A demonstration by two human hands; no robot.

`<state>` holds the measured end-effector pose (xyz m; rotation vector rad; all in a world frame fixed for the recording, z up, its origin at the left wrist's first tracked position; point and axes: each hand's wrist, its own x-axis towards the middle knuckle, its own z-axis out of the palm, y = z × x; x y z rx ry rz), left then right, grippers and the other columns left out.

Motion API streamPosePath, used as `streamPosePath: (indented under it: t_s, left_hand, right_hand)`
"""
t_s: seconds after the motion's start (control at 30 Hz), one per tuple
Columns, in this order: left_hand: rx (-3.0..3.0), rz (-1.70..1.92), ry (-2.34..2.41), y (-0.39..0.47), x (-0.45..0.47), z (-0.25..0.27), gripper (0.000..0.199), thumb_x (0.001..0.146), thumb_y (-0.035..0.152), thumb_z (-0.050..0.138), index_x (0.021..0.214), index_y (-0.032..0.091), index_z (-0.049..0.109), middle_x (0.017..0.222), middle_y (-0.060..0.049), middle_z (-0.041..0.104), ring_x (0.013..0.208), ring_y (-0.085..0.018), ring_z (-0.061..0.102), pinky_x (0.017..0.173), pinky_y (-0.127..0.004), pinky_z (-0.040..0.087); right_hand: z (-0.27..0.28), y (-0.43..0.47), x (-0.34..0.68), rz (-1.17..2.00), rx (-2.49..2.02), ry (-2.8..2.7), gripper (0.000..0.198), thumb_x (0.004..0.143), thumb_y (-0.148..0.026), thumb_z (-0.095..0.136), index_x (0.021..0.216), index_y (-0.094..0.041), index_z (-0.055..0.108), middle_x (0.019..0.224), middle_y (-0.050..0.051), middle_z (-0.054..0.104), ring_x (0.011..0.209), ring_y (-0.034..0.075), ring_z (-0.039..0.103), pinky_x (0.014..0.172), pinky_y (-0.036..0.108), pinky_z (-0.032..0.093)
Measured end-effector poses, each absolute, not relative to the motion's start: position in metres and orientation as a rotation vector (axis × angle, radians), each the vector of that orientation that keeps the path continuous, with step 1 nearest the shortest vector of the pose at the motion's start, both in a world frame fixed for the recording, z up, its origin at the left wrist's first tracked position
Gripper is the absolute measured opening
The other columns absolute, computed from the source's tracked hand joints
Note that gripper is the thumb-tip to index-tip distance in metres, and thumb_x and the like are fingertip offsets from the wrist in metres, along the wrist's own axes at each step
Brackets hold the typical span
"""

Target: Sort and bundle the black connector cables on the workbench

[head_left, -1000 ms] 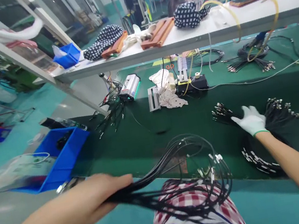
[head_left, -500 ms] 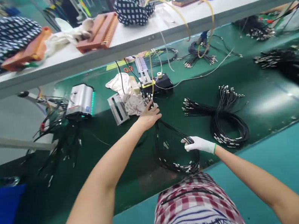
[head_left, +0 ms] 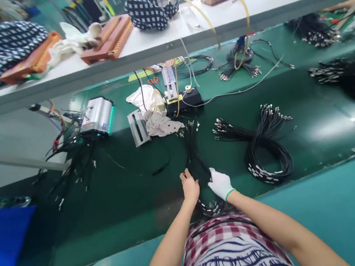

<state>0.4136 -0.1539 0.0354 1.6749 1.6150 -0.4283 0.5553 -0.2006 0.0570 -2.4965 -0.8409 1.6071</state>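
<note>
A bundle of black cables (head_left: pixel 191 144) with metal ends lies in a loop at the table's front, its bend with white labels nearest my body. My bare left hand (head_left: pixel 190 186) is closed around the loop's left side. On the right side, my right hand (head_left: pixel 220 182), in a white glove with a green cuff, grips the same bundle. Some fingers of both hands are hidden by the cables. To the right lies a second looped cable bundle (head_left: pixel 268 147) with white labels, its ends crossed and fanned out.
On the green table (head_left: pixel 136 212) stand a silver box with a green light (head_left: pixel 96 117), a grey metal fixture (head_left: pixel 138 128) and a white cloth (head_left: pixel 158 118). More cable bundles (head_left: pixel 340 69) lie at the right. A white shelf (head_left: pixel 68 74) crosses above. A blue bin (head_left: pixel 10 252) is at the left.
My left hand has moved down from the cable ends to the loop's left side. My right hand has shifted slightly left and down. The loop is narrower, its ends straighter.
</note>
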Motion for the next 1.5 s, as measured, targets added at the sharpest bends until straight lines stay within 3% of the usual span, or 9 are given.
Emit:
streamPosePath:
  t_s: [0.17,0.3,0.47,0.57,0.73,0.87,1.07,1.3,1.5]
  left_hand:
    - [1.451,-0.363,1.85,-0.14,0.396,0.033,0.049,0.077,0.004,0.051,0.125,0.009,0.052,0.106,-0.015,0.063,0.092,-0.024,0.069,0.081,-0.032,0.053]
    - [1.266,-0.298,2.09,-0.133,0.376,0.044,0.037,0.08,0.011,0.054,0.116,0.009,0.053,0.091,-0.011,0.066,0.089,-0.023,0.069,0.08,-0.031,0.054]
    - [1.302,-0.214,2.215,-0.16,0.41,0.082,0.058,0.085,0.032,0.055,0.136,0.008,0.039,0.13,-0.023,0.052,0.125,-0.033,0.052,0.1,-0.047,0.045]
    - [1.453,-0.181,1.716,-0.192,0.447,0.108,0.061,0.082,0.042,0.061,0.135,0.018,0.044,0.136,-0.016,0.051,0.131,-0.03,0.046,0.11,-0.045,0.035]
    - [1.344,-0.226,1.232,-0.218,0.475,0.136,0.025,0.085,0.037,0.059,0.104,0.02,0.06,0.087,-0.002,0.067,0.085,-0.02,0.063,0.089,-0.035,0.047]
    - [1.169,-0.058,1.171,-0.194,0.471,0.155,0.035,0.088,0.043,0.056,0.113,0.018,0.054,0.102,-0.004,0.064,0.092,-0.017,0.06,0.084,-0.028,0.046]
    - [1.025,-0.008,1.202,-0.162,0.464,0.171,0.025,0.083,0.036,0.062,0.093,0.014,0.063,0.089,-0.003,0.062,0.08,-0.014,0.055,0.073,-0.025,0.043]
    - [0.987,-0.02,1.312,-0.152,0.453,0.163,0.028,0.069,0.035,0.074,0.074,0.014,0.055,0.066,0.005,0.048,0.062,-0.008,0.042,0.058,-0.021,0.032]
    - [0.756,0.013,1.168,-0.143,0.441,0.164,0.03,0.073,0.038,0.069,0.086,0.012,0.064,0.079,-0.002,0.064,0.073,-0.012,0.056,0.071,-0.024,0.044]
  right_hand:
    - [0.055,-0.202,0.589,1.766,-2.212,-0.535,0.029,0.086,-0.021,0.065,0.113,-0.013,0.059,0.088,0.003,0.062,0.083,0.017,0.062,0.082,0.038,0.051]
    - [0.055,-0.209,0.623,1.82,-1.903,-0.103,0.022,0.096,-0.028,0.055,0.112,-0.013,0.057,0.081,0.0,0.059,0.064,0.009,0.057,0.06,0.024,0.051]
    - [0.052,-0.211,0.638,1.832,-1.625,0.319,0.019,0.096,-0.029,0.055,0.104,-0.012,0.057,0.084,0.0,0.059,0.061,0.007,0.053,0.053,0.019,0.047]
    - [0.053,-0.203,0.641,1.919,-1.463,0.454,0.017,0.096,-0.029,0.056,0.098,-0.012,0.058,0.084,0.001,0.06,0.06,0.007,0.053,0.052,0.019,0.047]
    - [0.07,-0.187,0.648,2.024,-1.229,0.48,0.022,0.098,-0.037,0.049,0.098,-0.017,0.059,0.097,0.004,0.066,0.077,0.01,0.063,0.07,0.024,0.054]
    - [0.1,-0.197,0.649,2.214,-1.097,0.346,0.043,0.089,-0.058,0.056,0.112,-0.022,0.062,0.115,0.008,0.067,0.103,0.018,0.064,0.086,0.033,0.053]
    - [0.129,-0.204,0.643,2.255,-1.144,0.002,0.055,0.065,-0.037,0.085,0.115,-0.022,0.065,0.113,0.004,0.068,0.101,0.017,0.062,0.096,0.033,0.045]
    - [0.134,-0.197,0.64,2.244,-1.251,-0.203,0.037,0.067,-0.035,0.084,0.093,-0.013,0.068,0.084,0.002,0.067,0.075,0.011,0.059,0.073,0.025,0.046]
    - [0.13,-0.203,0.628,2.186,-1.31,-0.187,0.04,0.072,-0.04,0.079,0.101,-0.016,0.067,0.088,0.002,0.067,0.069,0.01,0.057,0.06,0.02,0.042]
